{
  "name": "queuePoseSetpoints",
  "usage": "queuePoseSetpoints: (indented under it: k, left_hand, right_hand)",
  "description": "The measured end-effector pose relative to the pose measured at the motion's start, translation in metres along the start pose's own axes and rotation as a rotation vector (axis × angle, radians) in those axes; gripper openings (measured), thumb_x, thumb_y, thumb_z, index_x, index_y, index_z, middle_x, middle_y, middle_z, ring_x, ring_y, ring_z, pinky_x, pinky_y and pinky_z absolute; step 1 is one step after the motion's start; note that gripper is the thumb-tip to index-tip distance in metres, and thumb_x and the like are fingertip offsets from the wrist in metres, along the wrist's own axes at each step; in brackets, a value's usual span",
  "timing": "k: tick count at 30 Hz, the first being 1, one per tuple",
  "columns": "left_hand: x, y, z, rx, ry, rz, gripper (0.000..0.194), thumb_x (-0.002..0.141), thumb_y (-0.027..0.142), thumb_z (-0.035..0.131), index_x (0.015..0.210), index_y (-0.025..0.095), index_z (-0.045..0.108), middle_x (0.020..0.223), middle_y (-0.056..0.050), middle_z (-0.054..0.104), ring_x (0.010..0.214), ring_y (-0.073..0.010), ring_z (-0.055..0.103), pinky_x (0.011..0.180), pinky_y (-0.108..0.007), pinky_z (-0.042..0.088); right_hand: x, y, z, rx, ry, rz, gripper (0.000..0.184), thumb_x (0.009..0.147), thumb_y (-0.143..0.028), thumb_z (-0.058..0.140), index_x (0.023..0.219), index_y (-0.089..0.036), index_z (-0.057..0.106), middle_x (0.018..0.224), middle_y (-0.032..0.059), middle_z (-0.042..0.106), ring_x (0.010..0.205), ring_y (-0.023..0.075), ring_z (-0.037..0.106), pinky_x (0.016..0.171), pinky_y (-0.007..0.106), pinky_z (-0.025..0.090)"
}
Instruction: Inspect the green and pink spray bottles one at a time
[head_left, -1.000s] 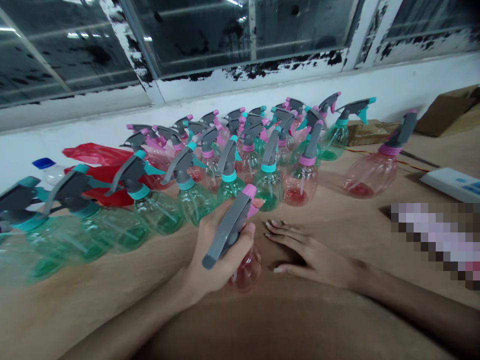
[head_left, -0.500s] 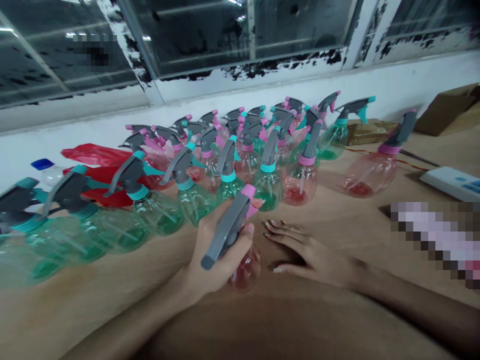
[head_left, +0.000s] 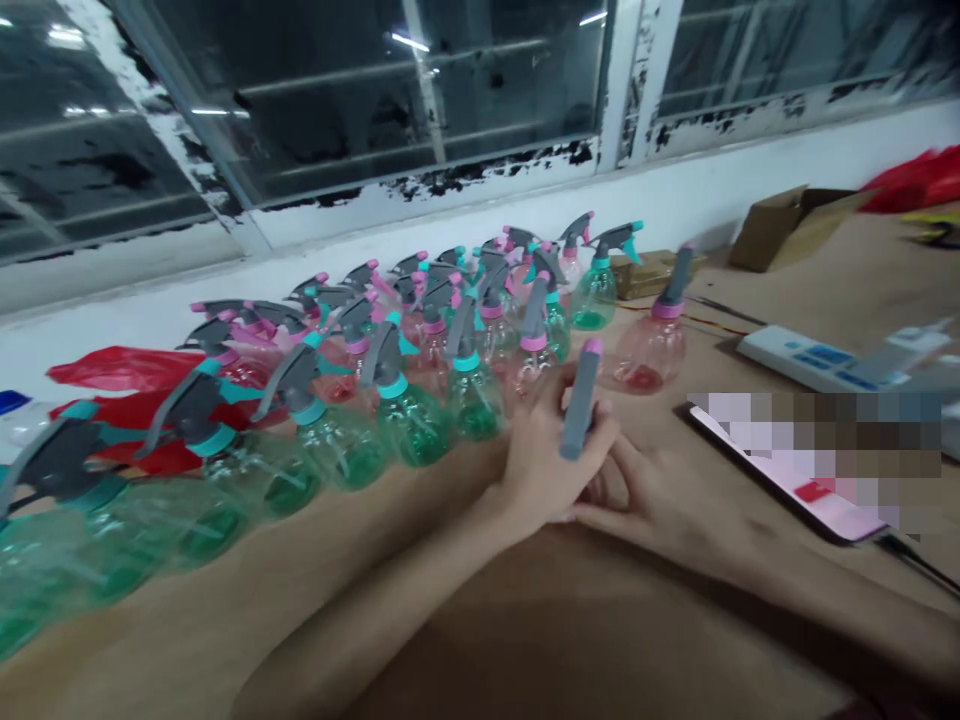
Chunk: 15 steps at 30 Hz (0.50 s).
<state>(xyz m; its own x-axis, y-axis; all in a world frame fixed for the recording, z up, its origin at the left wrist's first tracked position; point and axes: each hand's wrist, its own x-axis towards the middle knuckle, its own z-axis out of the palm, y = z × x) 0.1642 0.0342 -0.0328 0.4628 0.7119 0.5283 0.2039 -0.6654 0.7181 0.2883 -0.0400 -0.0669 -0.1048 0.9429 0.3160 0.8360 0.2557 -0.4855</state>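
A spray bottle with a grey trigger head (head_left: 581,408) and a pink nozzle stands upright before me. My left hand (head_left: 541,450) is closed around its head and neck. From the right, my right hand (head_left: 664,495) curls about the lower body, thumb in front; its fingertips are partly hidden behind the left hand. Most of the bottle's body is covered by both hands. Just beyond them stands a pink-collared spray bottle (head_left: 534,345). To the left, a spray bottle with a turquoise collar (head_left: 409,420) holds a little green liquid.
Several more spray bottles crowd the wooden table (head_left: 315,590) towards the wall. A pink bottle (head_left: 649,350) stands apart, near a white power strip (head_left: 795,358). A phone (head_left: 780,465) with a cable lies at right. Behind are a cardboard box (head_left: 780,235) and red plastic bags (head_left: 127,370).
My left hand and the held bottle have moved right and slightly up in view. My right hand, flat on the table before, now wraps the bottle's lower part. The view has swung right.
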Motion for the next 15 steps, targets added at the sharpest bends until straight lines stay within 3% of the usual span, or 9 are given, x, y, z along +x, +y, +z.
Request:
queuePoseSetpoints:
  k: [3, 7, 11, 13, 15]
  left_hand:
    - [0.028, 0.001, 0.039, -0.031, 0.000, 0.033, 0.023, 0.081, 0.021, 0.056, 0.104, 0.018, 0.055, 0.105, -0.011, 0.067, 0.098, -0.0238, 0.063, 0.087, -0.038, 0.050]
    - [0.063, -0.003, 0.062, -0.059, -0.032, 0.045, 0.027, 0.081, 0.027, 0.062, 0.105, 0.016, 0.055, 0.107, -0.013, 0.067, 0.102, -0.0257, 0.063, 0.089, -0.040, 0.049]
    - [0.071, -0.007, 0.053, -0.051, -0.049, 0.007, 0.058, 0.076, 0.033, 0.070, 0.125, 0.013, 0.045, 0.131, -0.019, 0.054, 0.122, -0.0308, 0.050, 0.102, -0.047, 0.040]
    - [0.059, -0.007, 0.042, -0.038, -0.059, -0.015, 0.073, 0.075, 0.032, 0.072, 0.135, 0.013, 0.035, 0.141, -0.021, 0.043, 0.130, -0.0319, 0.041, 0.107, -0.051, 0.034]
    - [0.039, -0.005, 0.029, -0.041, -0.082, -0.033, 0.070, 0.078, 0.030, 0.068, 0.137, 0.019, 0.032, 0.145, -0.015, 0.040, 0.134, -0.0291, 0.037, 0.110, -0.050, 0.031]
  right_hand:
    - [0.001, 0.033, -0.010, -0.100, 0.171, -0.049, 0.059, 0.081, -0.057, 0.053, 0.121, -0.014, 0.047, 0.114, 0.0177, 0.061, 0.105, 0.0342, 0.059, 0.082, 0.047, 0.051]
    - [0.018, 0.064, -0.023, -0.143, 0.224, -0.028, 0.050, 0.080, -0.046, 0.056, 0.118, -0.015, 0.049, 0.116, 0.0171, 0.058, 0.105, 0.0336, 0.059, 0.085, 0.050, 0.049]
    - [0.039, 0.072, -0.030, -0.176, 0.190, 0.003, 0.049, 0.076, -0.036, 0.060, 0.118, -0.016, 0.045, 0.113, 0.0153, 0.060, 0.103, 0.0319, 0.060, 0.080, 0.045, 0.050]
    - [0.048, 0.071, -0.033, -0.200, 0.168, 0.025, 0.048, 0.074, -0.034, 0.062, 0.115, -0.016, 0.047, 0.108, 0.0141, 0.062, 0.098, 0.0308, 0.062, 0.078, 0.042, 0.050]
    - [0.056, 0.068, -0.036, -0.230, 0.151, 0.048, 0.043, 0.073, -0.032, 0.064, 0.110, -0.014, 0.050, 0.101, 0.0145, 0.064, 0.094, 0.0311, 0.062, 0.076, 0.041, 0.050]
